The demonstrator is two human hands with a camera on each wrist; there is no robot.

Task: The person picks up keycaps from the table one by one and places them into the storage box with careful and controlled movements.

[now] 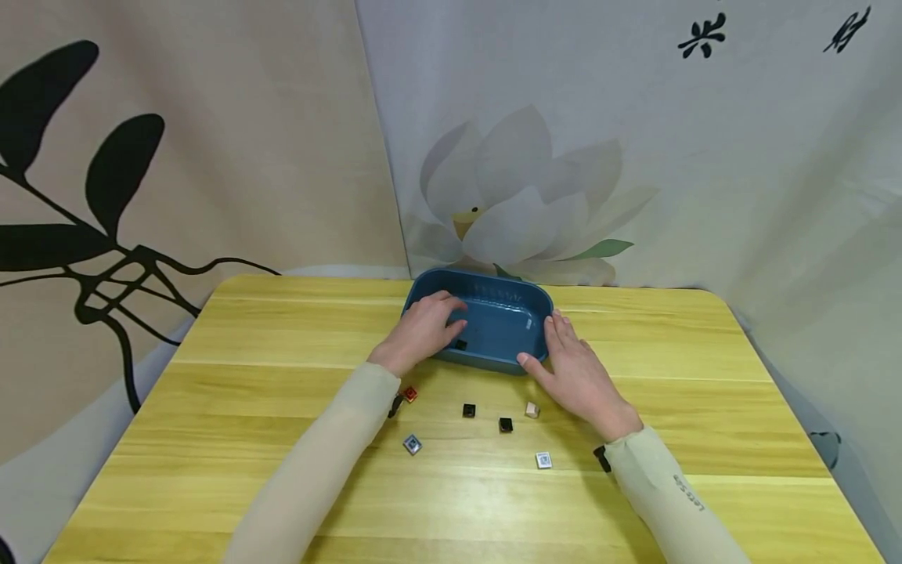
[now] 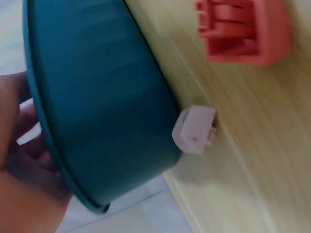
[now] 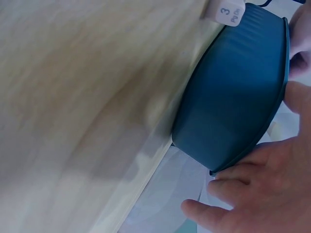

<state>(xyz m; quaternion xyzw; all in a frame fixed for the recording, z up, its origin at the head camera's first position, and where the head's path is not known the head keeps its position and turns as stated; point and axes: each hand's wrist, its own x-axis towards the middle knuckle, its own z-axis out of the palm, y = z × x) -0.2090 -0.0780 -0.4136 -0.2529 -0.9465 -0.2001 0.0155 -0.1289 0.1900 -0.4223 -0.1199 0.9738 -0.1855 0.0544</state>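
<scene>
A blue plastic basin (image 1: pixel 486 364) stands near the table's back edge, with a small black piece (image 1: pixel 460 345) inside. My left hand (image 1: pixel 425 325) reaches over its left side; thumb and forefinger are apart inside the rim, with nothing visible between them. Along the basin's right side lies my right hand (image 1: pixel 581 380), fingers mostly straight and thumb at the front rim. In front of the basin is a pale keycap (image 3: pixel 226 11) marked "3 PgDn". A red hollow keycap (image 1: pixel 410 394) lies by my left wrist.
Two black keycaps (image 1: pixel 468 410) lie in front of the basin. Nearer are a grey-blue keycap (image 1: pixel 412 445) and an upturned white one (image 1: pixel 543 460). The wooden table (image 1: pixel 676 337) ends just behind the basin, where a printed curtain (image 1: pixel 296 157) hangs.
</scene>
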